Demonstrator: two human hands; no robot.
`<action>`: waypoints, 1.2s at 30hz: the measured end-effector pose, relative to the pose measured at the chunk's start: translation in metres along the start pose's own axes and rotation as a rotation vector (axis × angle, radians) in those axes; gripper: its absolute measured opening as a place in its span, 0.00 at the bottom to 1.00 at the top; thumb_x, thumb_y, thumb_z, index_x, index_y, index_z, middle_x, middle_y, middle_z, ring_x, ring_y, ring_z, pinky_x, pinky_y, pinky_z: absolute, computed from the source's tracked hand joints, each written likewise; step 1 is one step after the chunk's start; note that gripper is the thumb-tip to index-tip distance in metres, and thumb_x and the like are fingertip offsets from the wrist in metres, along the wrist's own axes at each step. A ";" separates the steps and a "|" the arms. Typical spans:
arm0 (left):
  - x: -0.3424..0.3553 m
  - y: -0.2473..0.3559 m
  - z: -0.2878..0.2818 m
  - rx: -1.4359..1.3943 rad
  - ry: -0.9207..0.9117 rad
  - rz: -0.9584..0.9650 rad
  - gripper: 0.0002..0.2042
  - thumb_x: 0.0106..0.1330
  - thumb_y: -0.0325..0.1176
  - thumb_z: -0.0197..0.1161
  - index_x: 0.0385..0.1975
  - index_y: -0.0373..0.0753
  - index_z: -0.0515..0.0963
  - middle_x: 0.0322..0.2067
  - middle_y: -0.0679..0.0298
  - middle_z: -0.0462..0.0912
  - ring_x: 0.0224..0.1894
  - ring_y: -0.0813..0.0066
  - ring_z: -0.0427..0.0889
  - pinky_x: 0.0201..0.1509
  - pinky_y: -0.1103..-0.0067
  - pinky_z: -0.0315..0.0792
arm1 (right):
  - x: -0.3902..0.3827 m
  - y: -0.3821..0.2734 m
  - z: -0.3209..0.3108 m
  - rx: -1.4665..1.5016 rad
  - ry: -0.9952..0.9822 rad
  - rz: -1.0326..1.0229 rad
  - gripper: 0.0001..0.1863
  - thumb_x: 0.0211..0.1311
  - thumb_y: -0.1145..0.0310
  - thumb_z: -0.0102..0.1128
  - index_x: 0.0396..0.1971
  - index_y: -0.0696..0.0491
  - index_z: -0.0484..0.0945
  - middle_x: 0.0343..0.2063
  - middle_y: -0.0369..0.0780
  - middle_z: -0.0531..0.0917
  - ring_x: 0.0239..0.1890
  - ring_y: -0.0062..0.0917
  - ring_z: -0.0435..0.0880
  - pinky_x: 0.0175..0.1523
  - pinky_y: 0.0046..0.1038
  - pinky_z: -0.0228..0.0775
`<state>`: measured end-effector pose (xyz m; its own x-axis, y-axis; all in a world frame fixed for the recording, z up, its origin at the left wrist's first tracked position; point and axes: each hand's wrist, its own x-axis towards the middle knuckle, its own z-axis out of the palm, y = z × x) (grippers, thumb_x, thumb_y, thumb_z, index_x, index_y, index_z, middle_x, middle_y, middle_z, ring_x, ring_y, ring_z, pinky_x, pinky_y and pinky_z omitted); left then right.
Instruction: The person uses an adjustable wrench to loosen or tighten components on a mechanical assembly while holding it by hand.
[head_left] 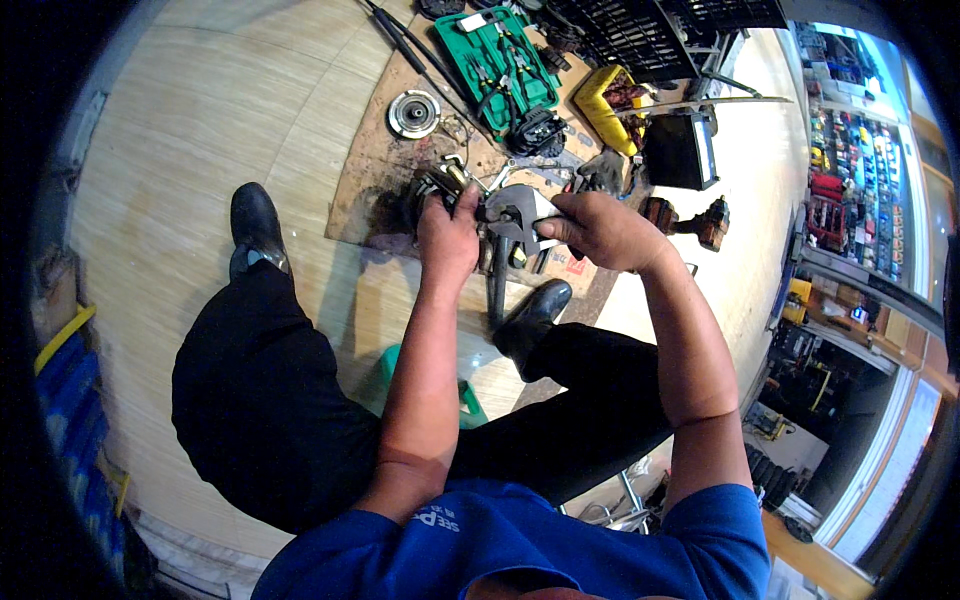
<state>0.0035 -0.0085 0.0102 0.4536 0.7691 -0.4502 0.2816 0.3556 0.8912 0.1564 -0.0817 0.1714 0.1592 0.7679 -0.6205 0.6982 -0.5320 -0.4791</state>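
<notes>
My left hand (448, 230) is closed around a dark metal assembly (432, 188) with brassy and silver bits near my fingertips. Just to its right, my right hand (600, 230) grips a large grey wrench head (510, 210) with an open jaw, its thumb across a pale, flat area. A long dark bar (498, 285) runs downward below the jaw. A dark glove (603, 172) and small tools lie just beyond my right hand, on stained cardboard (360, 180). The exact contact between wrench and assembly is unclear.
A round silver part (414, 114), green tool case (467, 48), yellow tray (595, 95), black box (675, 150) and cordless drill (712, 225) surround the work. My boots (255, 220) flank it; a green stool (470, 405) is beneath me. Blue items (70, 400) line the left, shelves (855, 180) the right.
</notes>
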 end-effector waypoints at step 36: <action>0.007 -0.019 0.007 -0.103 0.016 0.031 0.22 0.66 0.45 0.64 0.41 0.28 0.76 0.37 0.42 0.82 0.42 0.45 0.81 0.47 0.63 0.72 | -0.036 -0.054 0.076 1.093 0.052 0.494 0.18 0.73 0.56 0.51 0.44 0.58 0.69 0.22 0.38 0.76 0.18 0.22 0.74 0.23 0.24 0.67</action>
<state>0.0071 -0.0132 -0.0105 0.4465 0.7888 -0.4225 0.1792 0.3837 0.9059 0.0599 -0.1081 0.1723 0.2884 0.3955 -0.8720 -0.4037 -0.7756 -0.4853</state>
